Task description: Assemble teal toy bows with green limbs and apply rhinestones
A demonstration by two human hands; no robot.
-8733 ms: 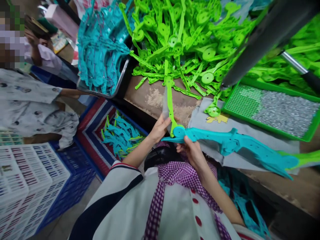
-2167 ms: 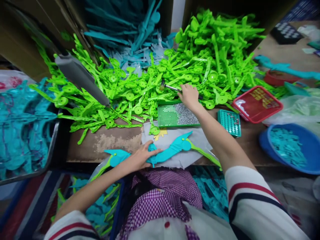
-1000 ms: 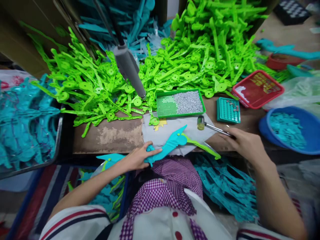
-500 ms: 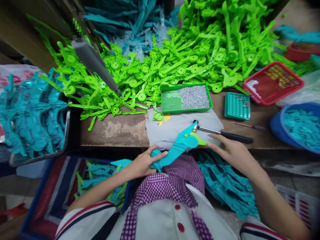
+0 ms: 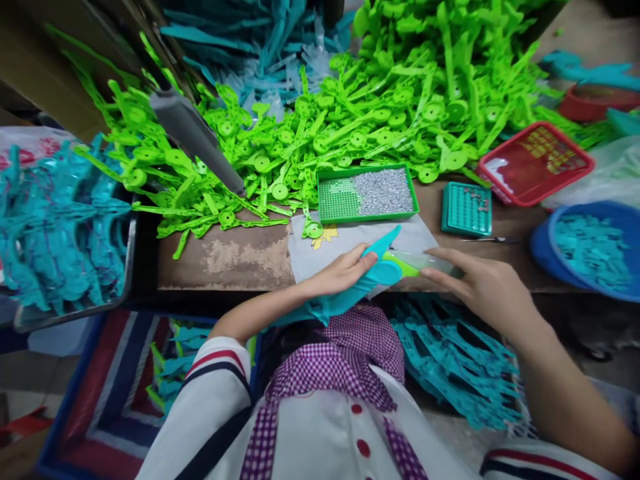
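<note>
My left hand is closed around a long teal plastic part, its fingers near the upper end. A bright green lever sticks out of the teal part's right end. Alongside the lever lies a clear plastic piece. My right hand has thumb and forefinger on either side of this clear piece, at the lever's tip. The parts are held over the front edge of the bench, above a grey cloth. My palm and fingers hide some of the teal part.
A green tray of small metal pins stands behind the cloth. Further right are a teal box, a red basket and a blue bucket. Green levers heap across the back. A grey tool hangs at left.
My left hand has moved up and right along the teal part, nearer the green lever. The part has tilted flatter. The black-handled hammer on the cloth no longer shows.
</note>
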